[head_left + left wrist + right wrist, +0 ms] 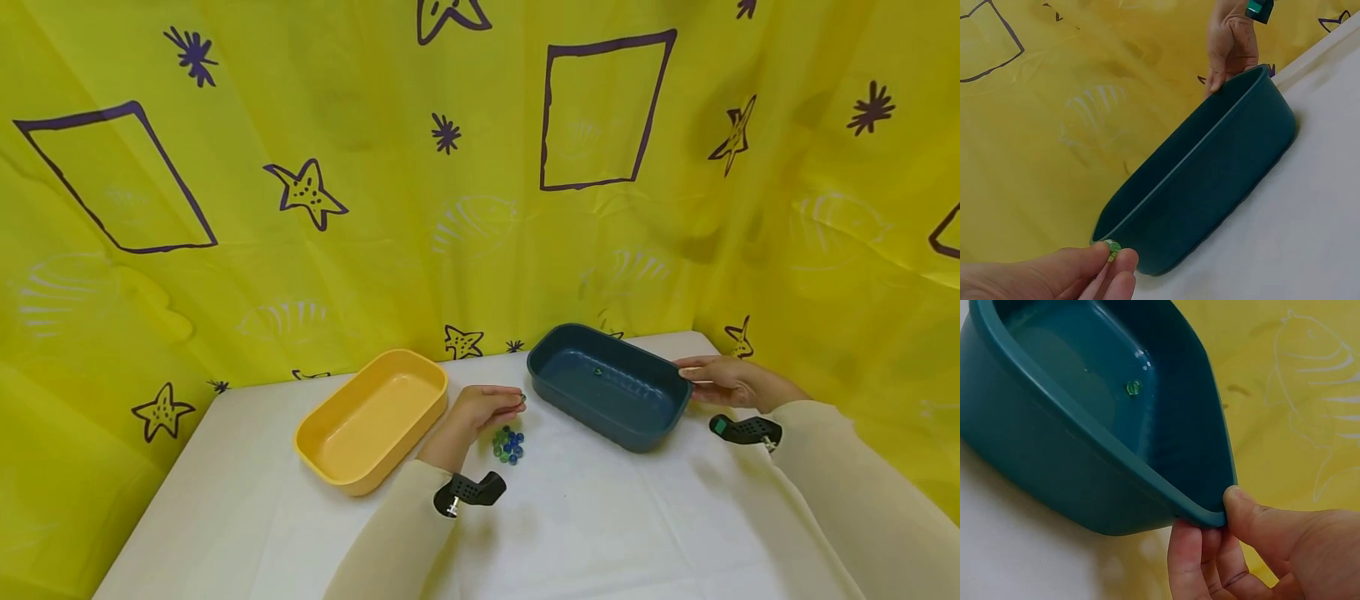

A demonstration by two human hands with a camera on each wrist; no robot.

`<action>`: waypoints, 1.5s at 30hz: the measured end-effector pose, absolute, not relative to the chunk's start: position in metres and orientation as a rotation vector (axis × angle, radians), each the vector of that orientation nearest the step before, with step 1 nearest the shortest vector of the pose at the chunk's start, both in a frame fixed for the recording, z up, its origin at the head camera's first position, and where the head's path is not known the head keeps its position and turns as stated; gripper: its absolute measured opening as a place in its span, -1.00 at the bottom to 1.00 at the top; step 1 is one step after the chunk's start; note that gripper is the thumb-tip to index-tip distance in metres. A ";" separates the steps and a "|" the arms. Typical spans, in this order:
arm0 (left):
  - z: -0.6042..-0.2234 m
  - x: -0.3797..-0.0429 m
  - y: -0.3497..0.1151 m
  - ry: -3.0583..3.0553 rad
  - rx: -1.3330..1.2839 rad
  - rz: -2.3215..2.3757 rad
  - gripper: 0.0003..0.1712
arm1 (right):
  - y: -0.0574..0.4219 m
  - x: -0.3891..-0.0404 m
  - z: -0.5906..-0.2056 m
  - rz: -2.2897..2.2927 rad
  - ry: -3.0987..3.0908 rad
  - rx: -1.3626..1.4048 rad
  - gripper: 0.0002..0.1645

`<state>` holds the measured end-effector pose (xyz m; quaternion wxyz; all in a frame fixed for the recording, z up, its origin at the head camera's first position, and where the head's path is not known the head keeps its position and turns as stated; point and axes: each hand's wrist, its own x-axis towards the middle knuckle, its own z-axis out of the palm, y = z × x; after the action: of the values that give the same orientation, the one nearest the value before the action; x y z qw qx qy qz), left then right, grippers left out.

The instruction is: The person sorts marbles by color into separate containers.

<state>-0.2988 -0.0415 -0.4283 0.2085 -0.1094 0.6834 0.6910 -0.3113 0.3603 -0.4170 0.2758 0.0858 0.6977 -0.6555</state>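
Observation:
Between thumb and fingertips my left hand (483, 410) pinches a green glass marble (1113, 250), just off the near left end of a dark teal basin (600, 417). My right hand (731, 382) grips the basin's right end, thumb on the rim and fingers under its lip, as the right wrist view shows. Inside the basin lies one green marble (1133, 387). On the table below my left hand sits a small cluster of blue and green marbles (508, 446).
A yellow basin (360, 479) stands left of my left forearm. Both basins are on a white-covered table (600, 533). A yellow curtain (360, 125) with drawn stars and fish hangs behind and along the sides.

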 end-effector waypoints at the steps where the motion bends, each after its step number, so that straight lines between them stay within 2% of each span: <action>1: -0.428 -0.299 -0.040 1.898 -0.298 1.928 -0.71 | 0.360 -0.312 -0.417 -1.759 1.875 0.231 -0.71; 12: -0.430 -0.306 -0.024 1.877 -0.257 1.931 -0.72 | 0.360 -0.313 -0.417 -1.762 1.838 0.235 -0.67; 18: -0.427 -0.306 -0.018 1.864 -0.265 1.945 -0.73 | 0.362 -0.313 -0.416 -1.701 1.888 0.221 -0.73; 24: -0.427 -0.307 -0.012 1.845 -0.230 1.963 -0.72 | 0.365 -0.308 -0.411 -1.654 1.949 0.172 -0.52; 29: -0.428 -0.307 -0.005 1.795 -0.185 2.010 -0.68 | 0.364 -0.309 -0.412 -1.666 1.944 0.181 -0.56; 36: -0.428 -0.306 0.004 1.790 -0.178 2.007 -0.69 | 0.358 -0.316 -0.414 -1.655 1.985 0.149 -0.38; 45: -0.432 -0.307 0.010 1.775 -0.194 2.013 -0.69 | 0.357 -0.317 -0.413 -1.693 1.951 0.200 -0.61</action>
<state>-0.3071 0.0101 -0.4322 0.2237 -0.0703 0.6429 0.7291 -0.3175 0.3571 -0.4129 0.2718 0.0744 0.7248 -0.6287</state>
